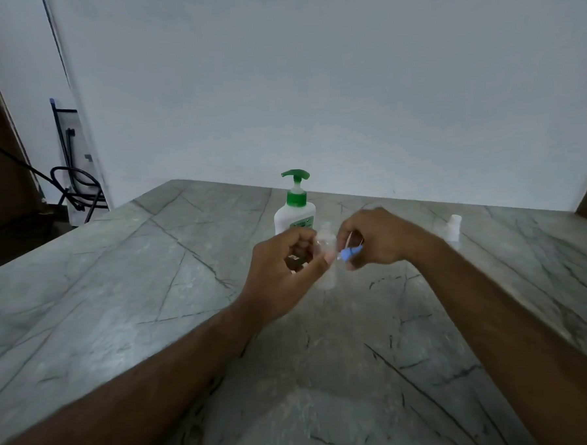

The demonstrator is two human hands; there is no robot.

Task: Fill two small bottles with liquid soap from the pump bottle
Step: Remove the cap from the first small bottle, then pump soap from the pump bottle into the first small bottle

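At frame centre the left hand [284, 273] grips a clear small bottle [328, 254] while the right hand [371, 238] pinches its blue cap [351, 252], probably uncapping; neither this nor the second bottle [453, 228] at right looks filled from the pump bottle [295, 208]

We saw the left hand [284, 273] curled round a small clear bottle [328, 254] held above the grey marble table [118, 282]. Right hand [374, 238] pinched a blue cap [351, 253] just beside the bottle's neck. White pump bottle [295, 212] with green pump stood behind; second small bottle [453, 228] stood well right.
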